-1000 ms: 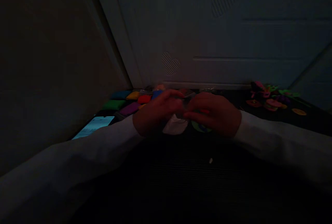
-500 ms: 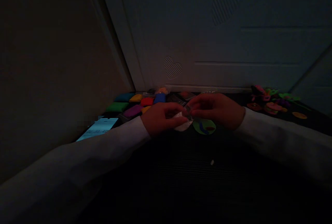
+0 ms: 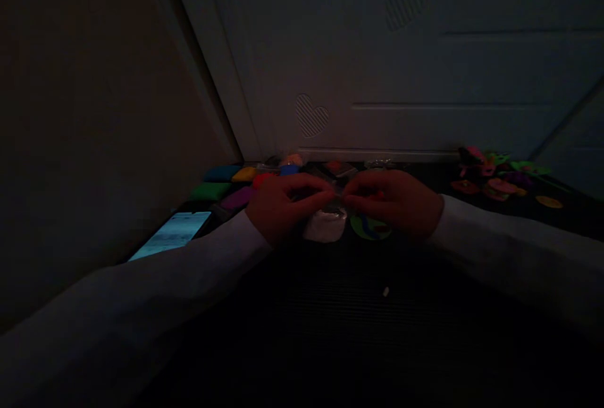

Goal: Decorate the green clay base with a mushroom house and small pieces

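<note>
The scene is very dark. My left hand (image 3: 279,208) and my right hand (image 3: 396,201) meet fingertip to fingertip over a dark ribbed mat (image 3: 340,320). Both pinch the top of a small clear packet with a white lump (image 3: 324,226) hanging in it. A flat green disc with blue and red marks (image 3: 369,228) lies on the mat just under my right hand. Both arms wear white sleeves.
Coloured clay blocks (image 3: 236,184) lie in a group at the back left. A lit phone (image 3: 170,233) rests at the left. Small coloured cut-out shapes (image 3: 495,175) are piled at the back right. A white door with a heart cut-out (image 3: 311,115) stands behind.
The hands stay together, working the packet. The white lump now hangs lower between them than half a second ago, when my left hand's fingers were round it.
</note>
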The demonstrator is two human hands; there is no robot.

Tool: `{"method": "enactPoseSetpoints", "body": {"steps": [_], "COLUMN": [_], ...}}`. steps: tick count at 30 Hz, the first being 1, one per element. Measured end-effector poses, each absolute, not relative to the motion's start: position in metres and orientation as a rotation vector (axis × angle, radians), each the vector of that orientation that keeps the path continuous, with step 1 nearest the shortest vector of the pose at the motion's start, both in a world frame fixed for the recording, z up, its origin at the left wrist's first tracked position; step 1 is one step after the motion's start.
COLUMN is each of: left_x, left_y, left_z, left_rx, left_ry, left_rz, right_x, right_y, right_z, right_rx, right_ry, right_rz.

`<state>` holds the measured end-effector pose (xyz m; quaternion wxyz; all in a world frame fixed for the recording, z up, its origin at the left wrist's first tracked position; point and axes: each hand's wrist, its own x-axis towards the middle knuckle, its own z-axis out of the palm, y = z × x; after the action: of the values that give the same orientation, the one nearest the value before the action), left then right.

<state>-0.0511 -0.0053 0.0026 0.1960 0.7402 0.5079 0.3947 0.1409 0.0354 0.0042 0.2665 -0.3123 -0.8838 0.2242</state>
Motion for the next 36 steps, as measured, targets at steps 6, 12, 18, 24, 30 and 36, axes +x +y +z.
{"method": "enactPoseSetpoints", "body": {"steps": [6, 12, 18, 24, 30, 36], "left_x": [-0.054, -0.060, -0.064, -0.073, -0.064, -0.063], "left_y": [-0.006, 0.002, 0.000, 0.005, 0.010, 0.013], "left_z": [0.006, 0.000, 0.004, 0.007, -0.016, -0.025], "left_rx": [2.084, 2.138, 2.408, 2.984, 3.303, 3.343], "left_ry": [1.452, 1.480, 1.527, 1.481, 1.390, 1.383], "left_rz": [1.208, 1.281, 1.248, 0.885, 0.349, 0.240], "right_x": [0.140, 0.141, 0.141, 0.174, 0.200, 0.198], "right_y": [0.031, 0.034, 0.034, 0.014, -0.016, -0.018], "right_z": [0.009, 0.009, 0.011, 0.016, -0.020, -0.036], "right_rx": [-0.833, -0.905, -0.902, -0.626, -0.582, -0.637], "right_ry": [-2.393, -2.351, -2.372, -2.609, -2.869, -2.742], "right_rz": [0.521, 0.431, 0.328, 0.210, 0.479, 0.541]}}
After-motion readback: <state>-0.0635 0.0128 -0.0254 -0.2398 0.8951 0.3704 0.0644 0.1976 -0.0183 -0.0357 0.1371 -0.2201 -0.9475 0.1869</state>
